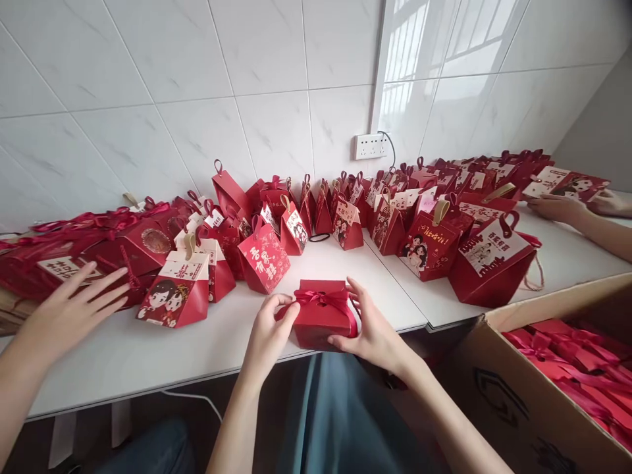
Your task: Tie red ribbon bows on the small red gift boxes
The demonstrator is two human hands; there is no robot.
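Note:
At the front edge of the table I hold a small red gift box (323, 334) with a dark pink ribbon tied in a bow on its top. My left hand (269, 329) grips its left side, thumb by the bow and fingers curled behind. On the opposite side, my right hand (372, 329) is closed around the box, with the thumb low at the front and the fingertips near the top corner. The ribbon's loose end hangs down near my right fingers. Beyond the box stands a red box with white lettering (265, 258).
Many red gift boxes (348, 225) with loops crowd the white table (316, 263) up to the wall. A co-worker's hand (81, 309) reaches in from the left; another person's hands (557, 207) hold a card-like piece at right. A cardboard carton (494, 375) of ribboned boxes stands front right.

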